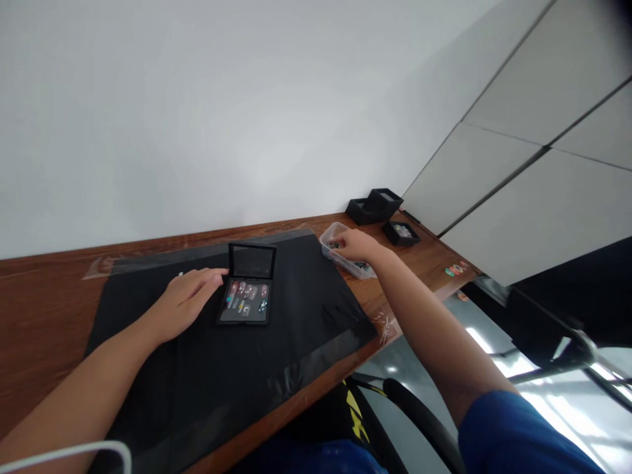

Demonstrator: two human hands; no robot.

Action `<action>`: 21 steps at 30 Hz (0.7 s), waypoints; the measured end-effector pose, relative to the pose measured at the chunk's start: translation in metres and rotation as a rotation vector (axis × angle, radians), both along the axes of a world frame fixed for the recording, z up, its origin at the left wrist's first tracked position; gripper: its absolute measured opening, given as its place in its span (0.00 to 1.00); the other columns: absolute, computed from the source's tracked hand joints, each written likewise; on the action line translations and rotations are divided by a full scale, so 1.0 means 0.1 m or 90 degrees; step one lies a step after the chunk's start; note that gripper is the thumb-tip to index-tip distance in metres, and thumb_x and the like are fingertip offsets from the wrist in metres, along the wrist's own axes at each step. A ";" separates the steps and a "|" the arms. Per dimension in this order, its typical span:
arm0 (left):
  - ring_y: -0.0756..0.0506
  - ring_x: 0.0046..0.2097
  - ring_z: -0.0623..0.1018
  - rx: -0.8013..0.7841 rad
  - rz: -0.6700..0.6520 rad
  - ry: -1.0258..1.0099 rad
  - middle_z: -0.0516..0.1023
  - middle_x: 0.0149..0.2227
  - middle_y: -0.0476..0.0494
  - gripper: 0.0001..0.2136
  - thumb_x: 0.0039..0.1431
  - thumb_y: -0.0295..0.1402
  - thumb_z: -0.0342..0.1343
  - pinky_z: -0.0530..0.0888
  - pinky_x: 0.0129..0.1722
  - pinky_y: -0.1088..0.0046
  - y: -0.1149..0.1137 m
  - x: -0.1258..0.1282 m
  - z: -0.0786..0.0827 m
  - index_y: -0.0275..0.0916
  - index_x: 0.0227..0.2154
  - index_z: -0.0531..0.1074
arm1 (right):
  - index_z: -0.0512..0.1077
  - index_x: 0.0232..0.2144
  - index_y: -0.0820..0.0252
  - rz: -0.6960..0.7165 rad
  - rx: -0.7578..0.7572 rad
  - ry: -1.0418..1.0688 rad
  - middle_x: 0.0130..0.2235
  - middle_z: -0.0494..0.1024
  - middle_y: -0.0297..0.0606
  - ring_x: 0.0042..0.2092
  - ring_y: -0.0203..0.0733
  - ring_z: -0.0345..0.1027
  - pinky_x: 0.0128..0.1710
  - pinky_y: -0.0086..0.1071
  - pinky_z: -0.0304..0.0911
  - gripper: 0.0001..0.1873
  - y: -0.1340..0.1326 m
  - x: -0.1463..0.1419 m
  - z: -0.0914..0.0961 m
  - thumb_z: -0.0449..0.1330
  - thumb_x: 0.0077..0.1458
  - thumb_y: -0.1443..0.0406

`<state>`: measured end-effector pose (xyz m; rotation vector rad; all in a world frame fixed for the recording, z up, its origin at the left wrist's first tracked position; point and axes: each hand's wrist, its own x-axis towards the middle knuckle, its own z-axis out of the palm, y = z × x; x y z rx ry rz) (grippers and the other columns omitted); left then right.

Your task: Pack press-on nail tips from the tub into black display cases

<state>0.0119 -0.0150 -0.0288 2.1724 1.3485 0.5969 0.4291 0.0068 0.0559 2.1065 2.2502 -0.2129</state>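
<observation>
On the black mat point(207, 368), our left hand point(185, 299) lies flat, fingers loosely spread, fingertips touching the left edge of an open black case point(245, 296) of coloured pieces; our right hand point(356, 246) reaches into a clear plastic tub point(332, 234), fingers curled among small pieces; whether they grip any, we cannot tell; black boxes point(375, 204) sit beyond those fingers.

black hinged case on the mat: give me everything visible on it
The flat black hinged case lies open on the black mat, its lid upright at the far edge with a glossy inner panel. The base tray holds small press-on nails in pink, teal, yellow and pale tones. It looks like hard plastic. The left hand rests on the mat, fingertips against the case's left edge. The right hand is away from it.
</observation>
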 end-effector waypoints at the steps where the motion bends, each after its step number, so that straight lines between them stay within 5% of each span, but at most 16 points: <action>1: 0.35 0.56 0.76 -0.002 0.005 -0.003 0.82 0.49 0.42 0.29 0.70 0.55 0.36 0.63 0.62 0.52 0.01 0.00 -0.01 0.46 0.57 0.74 | 0.81 0.52 0.53 -0.006 -0.009 -0.003 0.43 0.84 0.43 0.39 0.44 0.75 0.34 0.30 0.59 0.22 0.01 0.01 -0.02 0.65 0.57 0.55; 8: 0.35 0.55 0.76 -0.030 0.033 -0.017 0.82 0.48 0.44 0.32 0.68 0.58 0.33 0.64 0.61 0.51 0.02 0.04 0.01 0.47 0.52 0.77 | 0.84 0.39 0.55 -0.037 -0.001 -0.009 0.42 0.84 0.42 0.41 0.45 0.76 0.35 0.29 0.60 0.13 0.01 0.04 -0.05 0.64 0.56 0.58; 21: 0.34 0.53 0.77 -0.006 0.028 0.013 0.82 0.48 0.41 0.31 0.66 0.58 0.40 0.66 0.59 0.52 0.00 0.07 0.05 0.43 0.57 0.74 | 0.80 0.36 0.59 -0.080 0.074 0.104 0.34 0.83 0.37 0.32 0.39 0.74 0.32 0.28 0.63 0.08 -0.17 0.29 0.01 0.65 0.54 0.63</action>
